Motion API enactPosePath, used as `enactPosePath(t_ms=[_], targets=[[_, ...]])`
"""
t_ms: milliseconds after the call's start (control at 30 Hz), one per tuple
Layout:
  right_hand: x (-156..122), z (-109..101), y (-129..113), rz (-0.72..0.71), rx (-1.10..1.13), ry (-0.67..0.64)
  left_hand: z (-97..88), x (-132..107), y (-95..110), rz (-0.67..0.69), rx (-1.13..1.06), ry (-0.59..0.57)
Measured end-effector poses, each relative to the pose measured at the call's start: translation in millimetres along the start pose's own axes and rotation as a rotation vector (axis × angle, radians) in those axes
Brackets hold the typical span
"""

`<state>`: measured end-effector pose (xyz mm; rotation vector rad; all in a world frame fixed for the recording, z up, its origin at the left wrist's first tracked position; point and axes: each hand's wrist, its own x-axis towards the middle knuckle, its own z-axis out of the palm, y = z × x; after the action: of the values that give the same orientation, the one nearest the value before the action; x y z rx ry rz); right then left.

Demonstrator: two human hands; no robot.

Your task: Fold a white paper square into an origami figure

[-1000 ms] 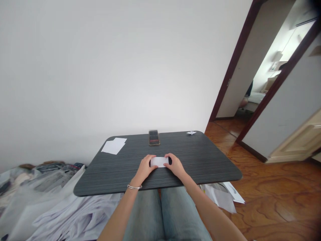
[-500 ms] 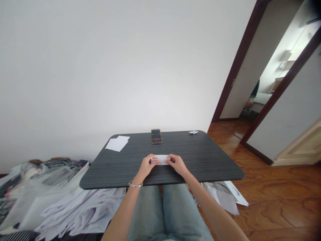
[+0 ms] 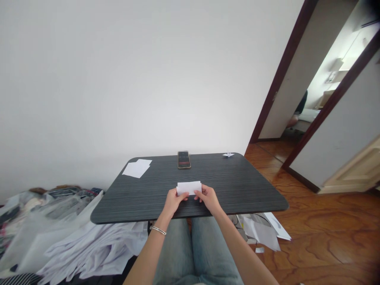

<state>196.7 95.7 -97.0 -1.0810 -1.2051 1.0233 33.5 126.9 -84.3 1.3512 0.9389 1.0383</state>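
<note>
Between my two hands is a folded white sheet of paper (image 3: 189, 187), a small wide rectangle raised near the front of the dark table (image 3: 231, 190). My left hand (image 3: 173, 201) pinches its lower left corner, thumb in front and fingers behind. At the lower right my right hand (image 3: 209, 198) grips it the same way, its thumb on the near face. Layered edges show along the paper's top and sides. A silver bangle (image 3: 158, 230) circles my left wrist.
Loose white sheets (image 3: 137, 168) lie at the table's back left. A phone (image 3: 184, 160) leans at the back middle, and a small folded paper figure (image 3: 228, 154) sits at the back right. White cloth (image 3: 101, 247) is heaped left of the table; papers (image 3: 263, 233) lie below its right side.
The folded paper has tilted up, so more of its face shows. My fingers have shifted from its side ends to its lower corners. The view has moved slightly.
</note>
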Motion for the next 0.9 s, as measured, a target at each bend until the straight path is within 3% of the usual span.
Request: enactPosePath(t_ms=[167,367,567,767,900], targets=[[-0.1,-1.3,1.2,0.028,0.051,0.026,-1.2,-4.8,4.4,0.006,-0.063,-0.012],[-4.7,0.7,-3.9,0.043,0.09,-0.035,-3.8,-6.6,4.1,0.034,-0.08,0.0],[-7.3,-0.5,-6.7,0.06,0.17,-0.011,-3.2,-8.8,-2.1,0.104,-0.066,-0.067],[-9.1,2.3,-9.4,0.042,0.136,-0.083,-9.4,-8.6,-5.3,0.289,0.205,0.048],[-9.0,3.1,-10.3,0.029,0.076,-0.053,-10.9,-10.3,-0.4,0.343,0.315,0.098]])
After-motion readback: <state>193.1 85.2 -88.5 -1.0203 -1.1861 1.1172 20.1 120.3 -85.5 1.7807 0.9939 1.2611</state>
